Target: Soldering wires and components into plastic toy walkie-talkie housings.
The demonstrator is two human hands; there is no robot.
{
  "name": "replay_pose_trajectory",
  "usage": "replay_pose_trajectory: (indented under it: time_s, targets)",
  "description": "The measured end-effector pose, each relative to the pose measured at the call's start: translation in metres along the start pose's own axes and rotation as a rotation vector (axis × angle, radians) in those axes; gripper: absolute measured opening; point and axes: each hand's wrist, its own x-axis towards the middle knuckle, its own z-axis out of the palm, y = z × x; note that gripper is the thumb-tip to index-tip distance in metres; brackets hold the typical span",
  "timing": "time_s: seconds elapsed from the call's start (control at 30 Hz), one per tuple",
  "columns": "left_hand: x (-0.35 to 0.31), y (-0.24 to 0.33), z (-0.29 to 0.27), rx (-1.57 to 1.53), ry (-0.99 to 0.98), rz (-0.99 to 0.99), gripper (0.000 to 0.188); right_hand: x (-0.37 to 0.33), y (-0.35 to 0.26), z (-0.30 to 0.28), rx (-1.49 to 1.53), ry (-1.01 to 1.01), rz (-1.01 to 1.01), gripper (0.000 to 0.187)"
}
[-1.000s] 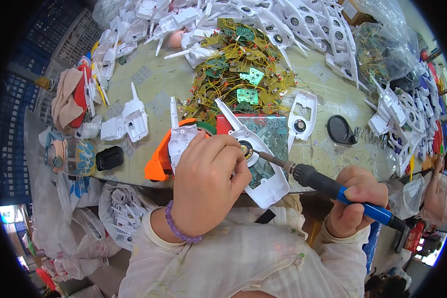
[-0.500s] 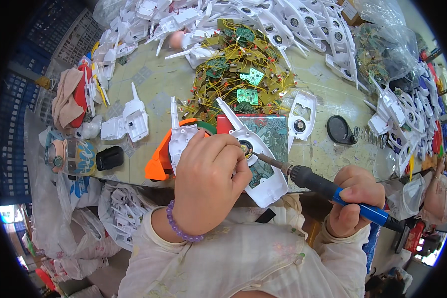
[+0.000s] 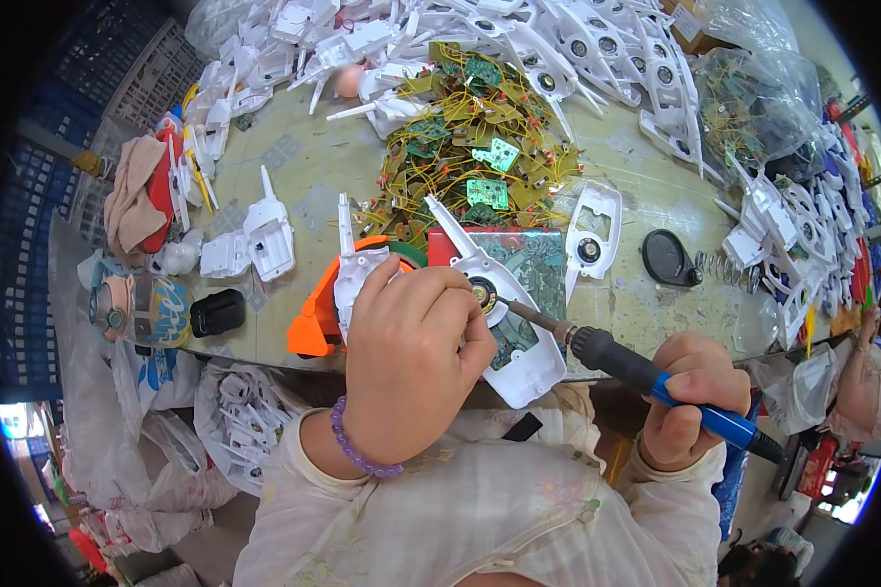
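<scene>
My right hand [image 3: 695, 391] is closed round the blue and black handle of a soldering iron [image 3: 612, 360]. Its metal tip reaches the edge of a small round speaker [image 3: 483, 293] set in a white plastic housing [image 3: 527, 380]; whether it touches is hard to tell. My left hand [image 3: 416, 338], closed in a pinch, is over the housing's left side, and whatever its fingertips hold is hidden. A second white housing piece [image 3: 352, 272] lies partly beneath that hand, against an orange holder [image 3: 313, 318]. Under the speaker housing is a red-edged, grey-green patterned pad [image 3: 548, 245].
Behind lies a heap of circuit boards with yellow wires [image 3: 470, 147], and white plastic housings [image 3: 597, 49] pile along the far edge. To the right are another housing with a speaker [image 3: 593, 225] and a black oval part [image 3: 668, 256]. At left stand a clear bottle [image 3: 152, 308] and a black part [image 3: 217, 312].
The right hand and the soldering iron's handle have shifted slightly left, with the tip still beside the speaker. My left hand has hardly moved.
</scene>
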Motion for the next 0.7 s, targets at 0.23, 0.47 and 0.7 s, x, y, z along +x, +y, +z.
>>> replay_pose_trajectory:
  time_s: [0.23, 0.47, 0.7]
  targets:
    - [0.000, 0.000, -0.002, 0.002, -0.007, 0.000, 0.008, -0.008, 0.000, -0.005, 0.067, 0.081, 0.013, 0.023]
    - [0.001, 0.002, 0.001, 0.007, 0.025, 0.035, 0.009, -0.022, -0.003, -0.011, -0.013, 0.322, 0.042, 0.034]
    - [0.002, 0.000, 0.003, 0.022, 0.046, 0.037, 0.008, -0.036, 0.004, -0.086, -0.373, 0.944, -0.022, 0.024]
